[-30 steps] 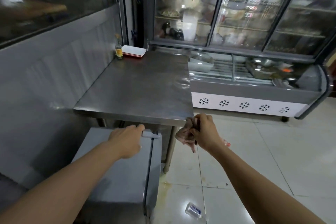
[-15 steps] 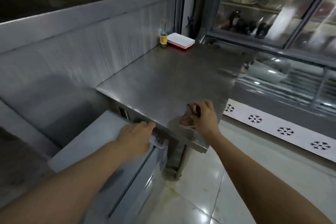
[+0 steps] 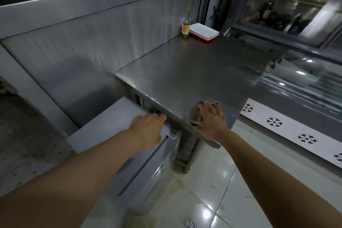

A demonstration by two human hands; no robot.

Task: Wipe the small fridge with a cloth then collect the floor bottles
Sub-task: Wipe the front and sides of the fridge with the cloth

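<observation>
The small grey fridge (image 3: 103, 135) stands low under the near edge of a steel table (image 3: 194, 72). My left hand (image 3: 148, 129) grips the fridge's top front corner, fingers curled over the pale handle. My right hand (image 3: 210, 118) holds a crumpled brownish cloth (image 3: 196, 116) down on the table's near edge. Part of a plastic bottle (image 3: 190, 225) shows on the floor at the bottom edge of the view.
A glass sauce bottle (image 3: 186, 27) and a stack of white trays (image 3: 203, 31) sit at the table's far corner. A ribbed metal wall (image 3: 83, 46) runs along the left. A glass display cooler (image 3: 296, 61) stands to the right, and glossy floor tiles (image 3: 231, 181) lie below.
My right hand has carried the cloth up from beside the table edge onto the tabletop. The view has swung left and closer. My left hand has kept its grip on the fridge corner.
</observation>
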